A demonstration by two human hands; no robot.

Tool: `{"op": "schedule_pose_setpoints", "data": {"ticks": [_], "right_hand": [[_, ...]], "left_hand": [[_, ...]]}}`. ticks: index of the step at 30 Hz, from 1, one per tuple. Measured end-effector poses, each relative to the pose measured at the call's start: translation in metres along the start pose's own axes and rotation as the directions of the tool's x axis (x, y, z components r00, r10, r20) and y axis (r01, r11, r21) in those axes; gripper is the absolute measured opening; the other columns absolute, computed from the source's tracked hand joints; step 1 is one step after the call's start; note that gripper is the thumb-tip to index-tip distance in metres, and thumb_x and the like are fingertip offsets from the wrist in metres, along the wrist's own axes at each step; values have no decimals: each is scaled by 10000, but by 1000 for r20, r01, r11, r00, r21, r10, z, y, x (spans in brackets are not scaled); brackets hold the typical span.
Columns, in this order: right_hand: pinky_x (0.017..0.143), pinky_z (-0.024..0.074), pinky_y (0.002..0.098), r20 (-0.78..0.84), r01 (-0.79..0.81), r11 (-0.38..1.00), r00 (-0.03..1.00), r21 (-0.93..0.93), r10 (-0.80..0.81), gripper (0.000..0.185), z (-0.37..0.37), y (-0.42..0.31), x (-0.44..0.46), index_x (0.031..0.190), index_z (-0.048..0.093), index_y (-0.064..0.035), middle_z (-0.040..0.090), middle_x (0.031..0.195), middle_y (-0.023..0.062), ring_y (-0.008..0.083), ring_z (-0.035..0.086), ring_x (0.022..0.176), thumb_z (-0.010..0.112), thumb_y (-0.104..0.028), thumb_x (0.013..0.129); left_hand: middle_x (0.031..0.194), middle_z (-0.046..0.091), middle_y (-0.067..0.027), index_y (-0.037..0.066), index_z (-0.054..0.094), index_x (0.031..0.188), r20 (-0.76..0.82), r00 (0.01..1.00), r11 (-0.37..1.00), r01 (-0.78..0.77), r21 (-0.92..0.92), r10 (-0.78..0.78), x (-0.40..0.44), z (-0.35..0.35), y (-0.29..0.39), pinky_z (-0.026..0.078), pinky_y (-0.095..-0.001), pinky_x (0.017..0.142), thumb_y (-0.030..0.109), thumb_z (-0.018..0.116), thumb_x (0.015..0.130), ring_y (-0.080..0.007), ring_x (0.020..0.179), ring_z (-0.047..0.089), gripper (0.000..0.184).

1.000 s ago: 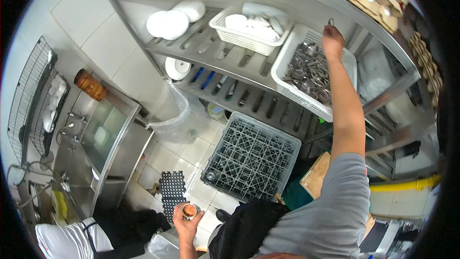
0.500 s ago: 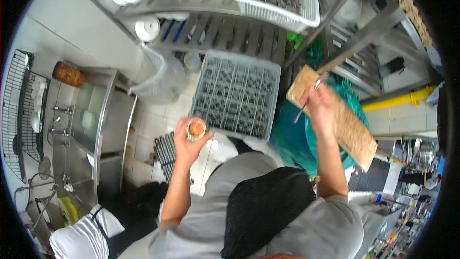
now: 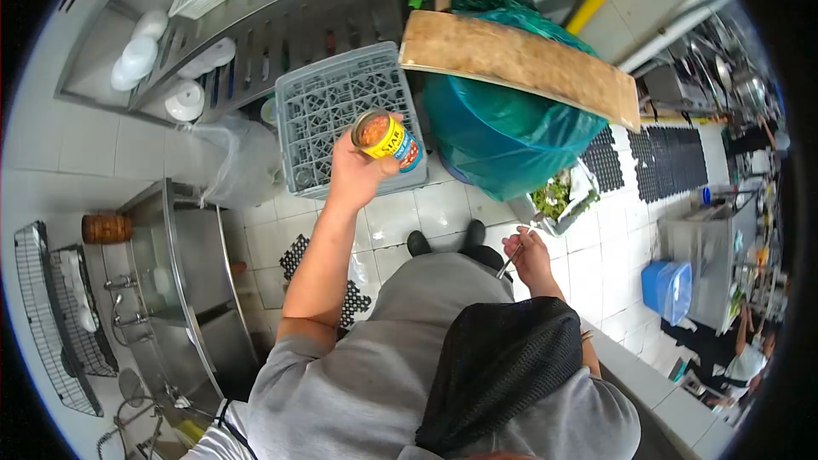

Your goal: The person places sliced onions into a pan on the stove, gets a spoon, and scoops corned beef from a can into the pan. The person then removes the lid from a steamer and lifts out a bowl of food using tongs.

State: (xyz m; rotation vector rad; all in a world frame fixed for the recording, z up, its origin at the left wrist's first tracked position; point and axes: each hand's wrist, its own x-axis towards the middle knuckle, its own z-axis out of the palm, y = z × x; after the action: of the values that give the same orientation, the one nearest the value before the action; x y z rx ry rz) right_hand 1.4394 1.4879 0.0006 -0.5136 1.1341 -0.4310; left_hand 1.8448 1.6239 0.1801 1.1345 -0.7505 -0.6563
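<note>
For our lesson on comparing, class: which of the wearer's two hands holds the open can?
The left hand: it grips the yellow-and-blue can, open end showing. The right hand holds a slim metal utensil instead.

One camera on the person's head looks forward and steeply down past the grey shirt (image 3: 358,349) to the tiled floor (image 3: 439,204). Its wide lens leaves dark corners. It sees into the crate (image 3: 311,102) from above, with the left hand (image 3: 356,174) nearer, the shelf (image 3: 298,25) beyond the crate, the sink (image 3: 175,264) left of it, and a blue bin (image 3: 665,288) far to its right.
</note>
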Motion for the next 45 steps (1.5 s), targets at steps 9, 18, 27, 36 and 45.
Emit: {"op": "schedule_pose_setpoints", "data": {"ticks": [9, 18, 27, 36, 45], "right_hand": [[772, 610, 390, -35, -32, 999, 999, -21, 31, 187, -163, 24, -66, 1185, 633, -30, 664, 908, 74, 247, 711, 825, 622, -198, 1104], [532, 507, 275, -392, 143, 987, 914, 76, -102, 301, -392, -19, -121, 1320, 675, -54, 624, 818, 30, 150, 646, 630, 593, -263, 1120], [452, 364, 268, -511, 245, 969, 838, 39, -192, 369, -507, -90, -149, 1371, 685, -48, 517, 735, -30, 86, 476, 529, 598, -305, 1121], [498, 369, 255, -349, 283, 958, 904, 52, -248, 373, -516, -191, -103, 1349, 709, -21, 524, 740, -24, 83, 450, 547, 624, -296, 1113], [484, 352, 249, -509, 296, 952, 833, 74, -219, 329, -627, -309, -52, 1309, 723, -8, 519, 737, -36, 67, 439, 552, 623, -251, 1110]], "left_hand": [[1026, 739, -76, -27, 693, 1247, 393, 919, 959, 113, -260, -2, 33, 189, 9, 611, -314, 814, 953, 735, 557, -157, 923, 728, 1199], [1109, 739, -99, -23, 663, 1278, 671, 737, 796, 357, -489, 82, 5, 472, -70, 634, -347, 825, 964, 659, 582, -187, 945, 741, 1207], [1169, 743, -104, -37, 678, 1261, 735, 677, 904, 340, -260, -44, -26, 634, -97, 628, -335, 877, 983, 646, 584, -166, 1008, 733, 1225], [1037, 748, -102, -48, 679, 1251, 777, 626, 893, 385, -232, -68, 11, 737, -140, 633, -321, 814, 979, 632, 615, -160, 918, 743, 1209], [1034, 709, -91, -18, 635, 1285, 761, 641, 884, 408, -226, -101, 98, 881, -220, 609, -326, 760, 992, 605, 651, -178, 887, 716, 1192]]}}
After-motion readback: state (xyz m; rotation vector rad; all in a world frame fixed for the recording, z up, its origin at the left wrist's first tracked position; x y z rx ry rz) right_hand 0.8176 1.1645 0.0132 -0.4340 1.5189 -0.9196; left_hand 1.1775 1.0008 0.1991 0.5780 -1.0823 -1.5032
